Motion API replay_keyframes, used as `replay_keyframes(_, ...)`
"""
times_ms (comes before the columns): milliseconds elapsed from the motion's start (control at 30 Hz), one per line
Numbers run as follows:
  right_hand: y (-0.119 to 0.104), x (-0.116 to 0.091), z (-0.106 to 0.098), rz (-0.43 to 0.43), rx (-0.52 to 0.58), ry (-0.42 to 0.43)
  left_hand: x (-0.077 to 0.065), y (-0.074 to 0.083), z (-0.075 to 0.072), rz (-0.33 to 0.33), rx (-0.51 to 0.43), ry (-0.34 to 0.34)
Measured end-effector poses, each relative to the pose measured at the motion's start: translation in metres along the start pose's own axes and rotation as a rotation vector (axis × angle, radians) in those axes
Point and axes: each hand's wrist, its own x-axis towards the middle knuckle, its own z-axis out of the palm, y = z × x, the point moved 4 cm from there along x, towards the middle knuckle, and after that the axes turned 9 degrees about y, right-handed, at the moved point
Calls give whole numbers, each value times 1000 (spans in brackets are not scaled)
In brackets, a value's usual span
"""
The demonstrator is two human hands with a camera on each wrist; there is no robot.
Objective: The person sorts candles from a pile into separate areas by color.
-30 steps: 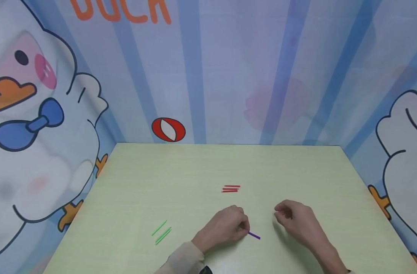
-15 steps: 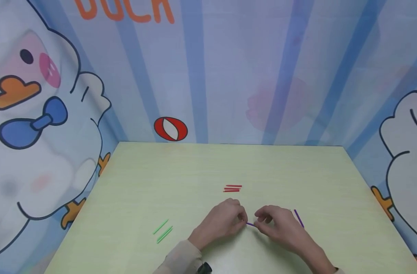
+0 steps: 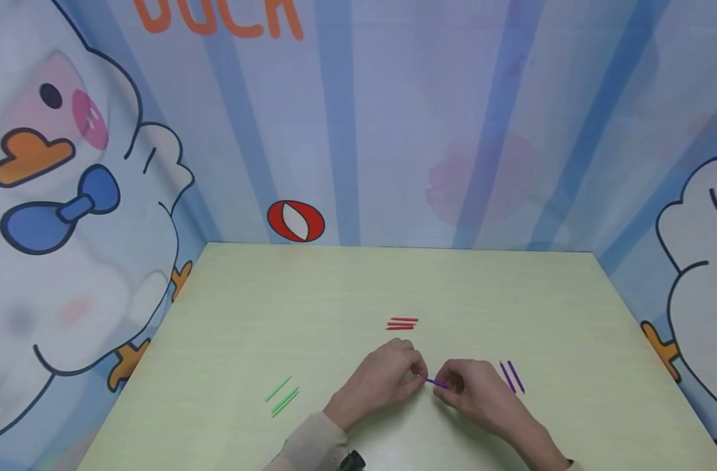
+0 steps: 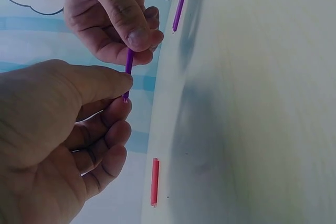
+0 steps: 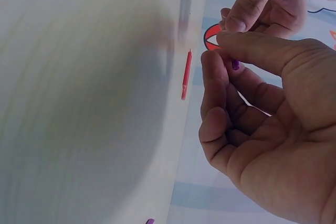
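Observation:
Between my two hands is a thin purple stick [image 3: 437, 383], held above the table. My left hand [image 3: 382, 376] pinches one end of it between thumb and forefinger, as the left wrist view shows. On the other end, my right hand [image 3: 476, 396] pinches with thumb and fingertips; only a short purple tip shows in the right wrist view. Two more purple sticks [image 3: 516, 377] lie side by side just right of the right hand. Beyond the hands lie several red sticks [image 3: 402, 324], and to the left of them several green sticks [image 3: 285, 401].
The pale wooden table [image 3: 311, 288] reaches back to a blue striped cloth backdrop [image 3: 382, 131] printed with cartoon ducks. A dark watch-like object [image 3: 352, 460] sits by the left sleeve [image 3: 314, 445].
My right hand has moved left and taken hold of the purple stick's free end. The two purple sticks at the right have come into sight from behind the right hand and forearm.

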Motion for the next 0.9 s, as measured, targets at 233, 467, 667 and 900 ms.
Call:
replay_keyframes(233,-3,0,-1,-32,-15,30,0,1,0,14,15,-8)
replay_keyframes(467,-6,0,-4,-54,-55,48,-1,2,1,10,12,-35)
replay_keyframes(667,-5,2,-11,-10,-105,68,-3,-5,-8,-43,-5,-13)
replay_keyframes(900,-1,6,-21,56,-134,81,-10,-21,-21,-97,-39,20)
